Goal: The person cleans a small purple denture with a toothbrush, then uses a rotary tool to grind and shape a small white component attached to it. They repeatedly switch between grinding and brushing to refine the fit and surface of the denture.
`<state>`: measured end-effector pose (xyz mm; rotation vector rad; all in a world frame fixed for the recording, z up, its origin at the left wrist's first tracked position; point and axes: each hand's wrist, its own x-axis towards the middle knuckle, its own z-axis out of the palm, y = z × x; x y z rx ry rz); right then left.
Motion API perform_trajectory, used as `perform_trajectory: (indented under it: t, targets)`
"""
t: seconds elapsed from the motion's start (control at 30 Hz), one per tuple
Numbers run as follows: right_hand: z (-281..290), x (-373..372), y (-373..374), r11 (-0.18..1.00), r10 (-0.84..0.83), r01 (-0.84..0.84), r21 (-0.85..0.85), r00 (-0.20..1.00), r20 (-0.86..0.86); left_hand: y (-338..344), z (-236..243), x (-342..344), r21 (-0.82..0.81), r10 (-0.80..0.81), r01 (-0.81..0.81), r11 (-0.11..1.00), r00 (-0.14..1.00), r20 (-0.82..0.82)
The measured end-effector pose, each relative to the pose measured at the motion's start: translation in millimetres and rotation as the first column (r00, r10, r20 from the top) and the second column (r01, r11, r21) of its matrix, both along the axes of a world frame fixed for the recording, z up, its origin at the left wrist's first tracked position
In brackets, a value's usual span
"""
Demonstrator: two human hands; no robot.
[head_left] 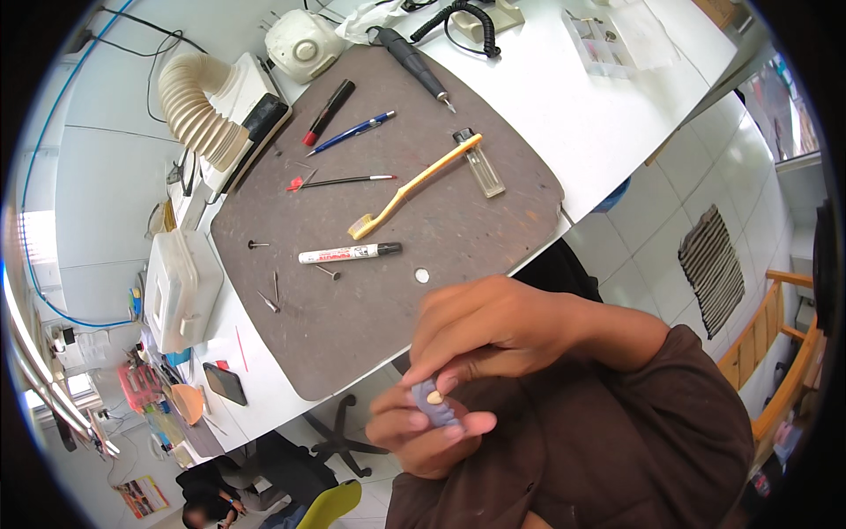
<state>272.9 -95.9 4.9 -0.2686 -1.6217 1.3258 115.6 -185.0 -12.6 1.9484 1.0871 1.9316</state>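
Close to my body, beyond the front edge of the bench, my left hand is closed around a small grey-purple dental cast with a row of teeth along it. A cream-coloured tooth crown shows on the cast. My right hand comes over from the right, its thumb and fingers pinching the cast's upper end next to the crown. Fingers of both hands hide part of the cast. Nearest on the bench lie a small white disc and a white marker with a black cap.
On the brown mat lie a yellow toothbrush, a small glass bottle, pens, and several burs. A black handpiece rests at the back, a ribbed hose at back left. Left are a plastic box and a phone. Another person is lower left.
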Motion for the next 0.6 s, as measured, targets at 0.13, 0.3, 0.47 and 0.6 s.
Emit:
perform_trajectory:
  t: [0.13, 0.3, 0.47, 0.6]
  targets:
    - [3.6, 9.1, -11.2, 0.969, -0.234, 0.234, 0.073, 0.972, -0.01, -6.4, 3.5, -5.5, -0.238, -0.142, 0.241, 0.941, 0.919, 0.368]
    - [0.5, 11.8, -21.3, 0.959, -0.276, 0.276, 0.056, 0.961, -0.017, 0.4, 1.1, -6.5, -0.234, -0.253, 0.392, 0.89, 0.849, 0.464]
    - [5.8, 20.5, -7.0, 0.923, 0.114, -0.115, -0.367, 0.993, -0.025, -6.2, -4.4, -11.0, -0.188, -0.218, 0.216, 0.958, 0.976, 0.013]
    - [-9.9, 8.4, -2.1, 0.674, 0.445, -0.527, -0.519, 0.849, -0.285, -6.1, 0.0, -1.0, -0.068, -0.033, 0.016, 0.998, 0.967, -0.252]
